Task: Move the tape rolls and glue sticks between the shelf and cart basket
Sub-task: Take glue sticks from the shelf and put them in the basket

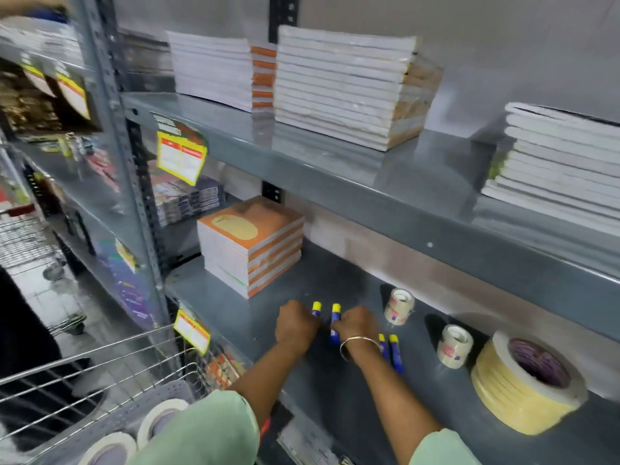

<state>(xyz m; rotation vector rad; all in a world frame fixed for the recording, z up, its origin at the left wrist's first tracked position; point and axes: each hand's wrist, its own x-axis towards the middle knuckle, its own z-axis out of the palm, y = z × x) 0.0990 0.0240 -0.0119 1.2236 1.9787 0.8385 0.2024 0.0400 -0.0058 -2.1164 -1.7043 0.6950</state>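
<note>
On the grey lower shelf my left hand is closed around a blue glue stick with a yellow cap. Beside it, my right hand grips a second glue stick. Two more glue sticks lie just right of my right wrist. Further right stand two small clear tape stacks and a tall stack of wide cream tape rolls. The wire cart basket at lower left holds two cream tape rolls.
An orange notebook stack sits at the shelf's back left. White book piles fill the upper shelf, whose front edge overhangs the working area. Yellow price tags hang from the shelf fronts. A second cart stands at far left.
</note>
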